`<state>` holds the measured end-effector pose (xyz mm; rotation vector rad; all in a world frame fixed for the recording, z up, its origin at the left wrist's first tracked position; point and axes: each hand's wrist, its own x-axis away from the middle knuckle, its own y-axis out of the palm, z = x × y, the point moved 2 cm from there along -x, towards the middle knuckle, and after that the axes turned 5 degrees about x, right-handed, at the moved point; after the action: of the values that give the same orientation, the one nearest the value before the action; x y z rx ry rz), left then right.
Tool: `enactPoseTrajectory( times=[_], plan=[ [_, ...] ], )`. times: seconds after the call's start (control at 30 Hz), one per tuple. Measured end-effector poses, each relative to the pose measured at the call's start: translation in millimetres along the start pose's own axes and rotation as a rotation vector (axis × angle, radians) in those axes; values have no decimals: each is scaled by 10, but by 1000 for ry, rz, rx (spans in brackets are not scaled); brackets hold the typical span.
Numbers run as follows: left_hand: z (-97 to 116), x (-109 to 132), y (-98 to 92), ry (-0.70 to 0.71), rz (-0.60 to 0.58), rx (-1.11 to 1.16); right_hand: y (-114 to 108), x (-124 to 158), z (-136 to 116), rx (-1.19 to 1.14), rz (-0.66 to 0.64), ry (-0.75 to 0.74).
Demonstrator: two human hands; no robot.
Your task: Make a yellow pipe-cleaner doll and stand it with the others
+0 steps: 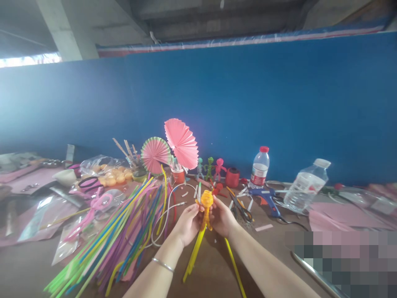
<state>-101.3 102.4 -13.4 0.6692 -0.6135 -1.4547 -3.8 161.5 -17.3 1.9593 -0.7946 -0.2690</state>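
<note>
Between my two hands, near the middle of the head view, an orange pipe cleaner doll (pixel 206 200) with a round wrapped head stands upright. My left hand (pixel 190 221) pinches its left side, and a silver bangle circles that wrist. From the other side my right hand (pixel 223 218) grips the doll too, its fingertips partly hidden behind it. Yellow pipe cleaners (pixel 195 256) lie below the doll toward me. Another yellow pipe cleaner (pixel 235 267) runs beneath my right forearm.
Loose coloured pipe cleaners (pixel 108 240) spread across the left. Behind my hands stand small finished dolls (pixel 210 167) and pink paper fans (pixel 182 142). Scissors (pixel 242 207), a blue glue gun (pixel 269 200), a red-capped bottle (pixel 259 167) and a tilted clear bottle (pixel 307 186) occupy the right.
</note>
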Motion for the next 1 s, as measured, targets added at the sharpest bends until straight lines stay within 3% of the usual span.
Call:
enactPoseTrajectory(
  times=[0.2, 0.47, 0.73, 1.0],
  plan=[
    [62, 14, -37, -149, 21, -44, -60, 11, -52, 70, -10, 30],
    [62, 25, -52, -289, 74, 184, -69, -5, -57, 61, 72, 70],
    [54, 29, -24, -209, -1, 269, -93, -42, -60, 92, 195, -30],
    [29, 10, -48, -175, 63, 240, -74, -47, -29, 232, 145, -147]
  ],
)
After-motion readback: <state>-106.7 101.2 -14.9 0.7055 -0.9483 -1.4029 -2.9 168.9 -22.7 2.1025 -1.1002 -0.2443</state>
